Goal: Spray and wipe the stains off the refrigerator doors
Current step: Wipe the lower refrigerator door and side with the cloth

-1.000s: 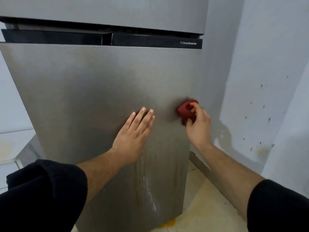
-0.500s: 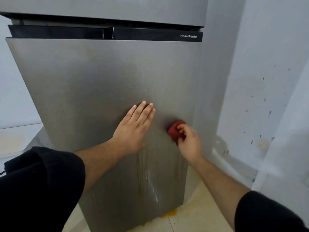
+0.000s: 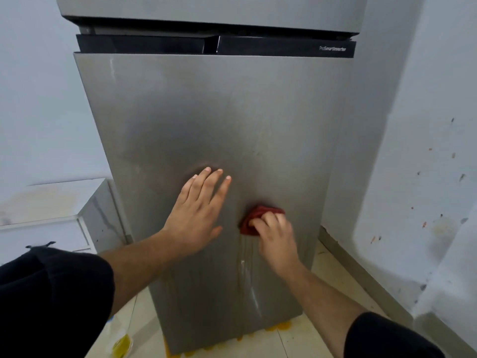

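1. Bracing with the left hand (image 3: 196, 213), palm flat on the lower refrigerator door (image 3: 206, 120), about midway between its side edges and a little below mid-height.
2. Nothing gripped there: fingers (image 3: 206, 184) straight and slightly fanned, tips pointing up the door.
3. Over to the right hand (image 3: 277, 241), just beside the left and a touch lower, slightly blurred.
4. Clutching a bunched red cloth (image 3: 254, 218), fingers (image 3: 268, 220) curled over it and pressing it against the steel.
5. Cloth sitting right of the door's centre, clear of its right edge, with a narrow strip of bare door between it and the left hand.
6. Directly below the cloth, a wet streak (image 3: 249, 282) running down toward the bottom edge, with faint brownish drip lines alongside.
7. Up top, a black handle strip (image 3: 258, 47) across the door's upper edge, lettered "ProSmartInverter" at its right end, and the upper door (image 3: 206, 9) above that.
8. Down on the tiled floor (image 3: 309, 339), orange-yellow spots (image 3: 280, 326) along the door's bottom edge.
9. On the right, a white wall (image 3: 426, 125) peppered with dark and orange specks; on the left, a white cabinet (image 3: 51, 202) just beside the fridge.
10. Black sleeves (image 3: 51, 301) pushed back, both forearms bare.
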